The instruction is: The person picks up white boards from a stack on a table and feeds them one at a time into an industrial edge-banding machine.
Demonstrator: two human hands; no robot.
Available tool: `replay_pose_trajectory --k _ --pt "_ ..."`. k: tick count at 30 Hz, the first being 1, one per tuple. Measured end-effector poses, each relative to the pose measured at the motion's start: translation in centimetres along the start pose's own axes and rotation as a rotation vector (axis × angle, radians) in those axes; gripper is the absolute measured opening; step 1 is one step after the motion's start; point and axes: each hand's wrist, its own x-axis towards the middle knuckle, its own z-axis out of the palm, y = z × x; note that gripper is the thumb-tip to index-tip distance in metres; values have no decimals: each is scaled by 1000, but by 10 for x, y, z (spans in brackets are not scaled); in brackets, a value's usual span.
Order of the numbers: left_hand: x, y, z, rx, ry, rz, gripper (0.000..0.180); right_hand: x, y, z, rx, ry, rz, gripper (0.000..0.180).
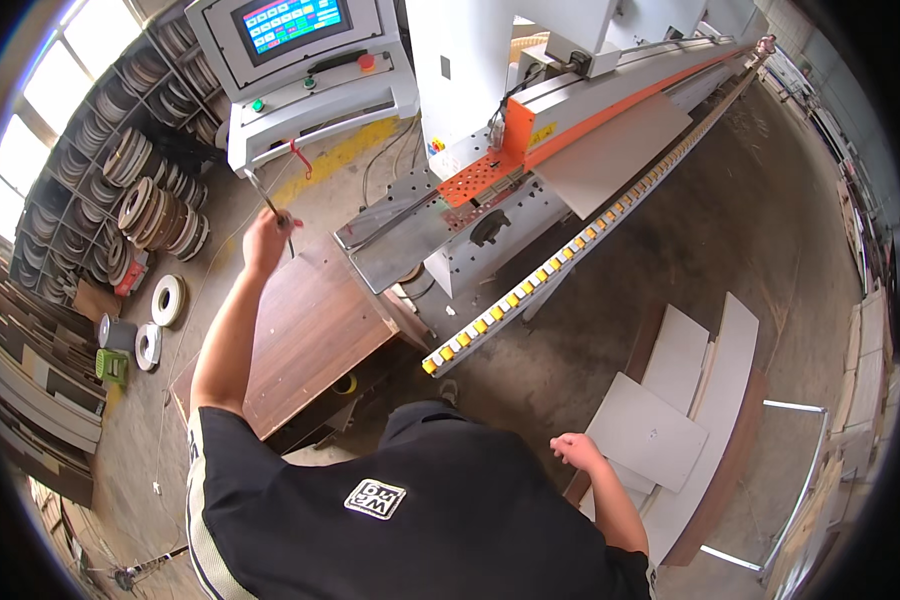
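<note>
My left hand (pixel 267 240) is raised above the far left corner of a brown wood-grain worktop (pixel 315 320). Its fingers are closed around a slim, dark, rod-like thing (pixel 261 191) whose kind I cannot make out. My right hand (pixel 570 450) hangs low at my right side, fingers curled in, with nothing visible in it. Beside it lies a pale rectangular board (pixel 646 432) on a stack of larger panels (pixel 722 400). Ahead stands an edge banding machine with an orange guard (pixel 515 135), and a grey panel (pixel 620 150) rests along it.
A control console (pixel 320 105) with a lit screen stands at the far left. A roller rail (pixel 530 285) runs diagonally from near me to the far right. Racks of edging coils (pixel 135 85) line the left, with loose rolls (pixel 168 300) and a green stool (pixel 111 366) on the floor.
</note>
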Motion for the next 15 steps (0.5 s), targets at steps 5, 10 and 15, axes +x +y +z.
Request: replay_pose_trajectory --k 5,10,15 --pt "84 -29 18 -293 221 -52 20 17 -42 32 87 154 -40 30" --pt "135 -81 107 -554 189 -244 21 24 -11 67 529 305 131 30" --pt "151 -82 150 -926 55 -470 23 -11 22 89 359 356 131 31"
